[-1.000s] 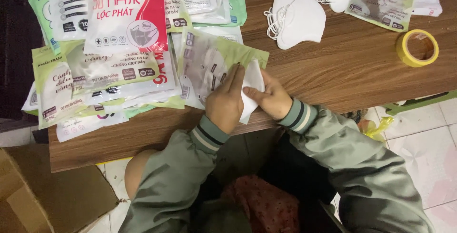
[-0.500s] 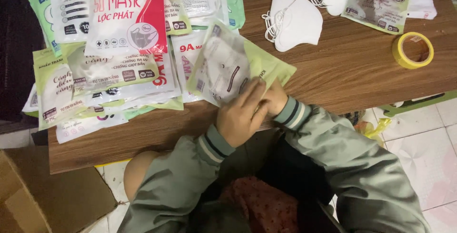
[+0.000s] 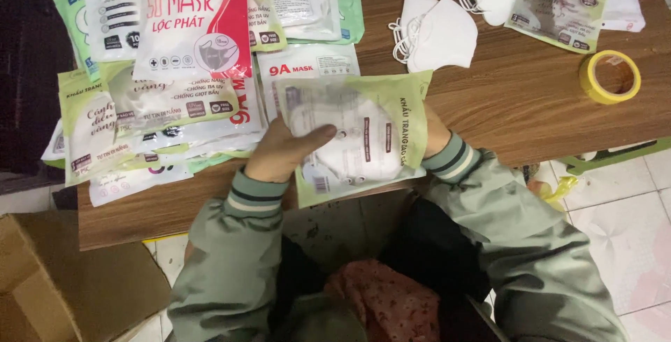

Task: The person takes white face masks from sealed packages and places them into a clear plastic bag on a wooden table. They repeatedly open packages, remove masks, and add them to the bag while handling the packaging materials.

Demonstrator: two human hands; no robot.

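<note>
**Mask pouch now lifted flat between both hands**

Since half a second ago the green-and-clear pouch (image 3: pixel 363 132) has swung round and spread out wide, so it now faces up with the white mask inside showing through. Before that it was tilted and bunched under both hands.

Left hand (image 3: pixel 283 152) grips the pouch's left edge: thumb lies across the clear front, the other fingers are tucked behind it, so it's a pinch on the pouch. Right hand (image 3: pixel 433 132) is mostly hidden behind the pouch's right side; only a bit of it peeks out above the striped cuff. It seems to be holding that edge, but I can't tell how its fingers sit.

Pouch hovers over the near edge of the wooden tabletop (image 3: pixel 517 97).

Just left of the left fingers is a messy pile of packaged masks (image 3: pixel 161 97). Beyond the fingers, further up, are two loose white masks (image 3: pixel 437 34). Well off to the right of the right hand sits a roll of yellow tape (image 3: pixel 609 76). Cardboard box (image 3: pixel 63 279) is down on the floor, left of the left sleeve.
</note>
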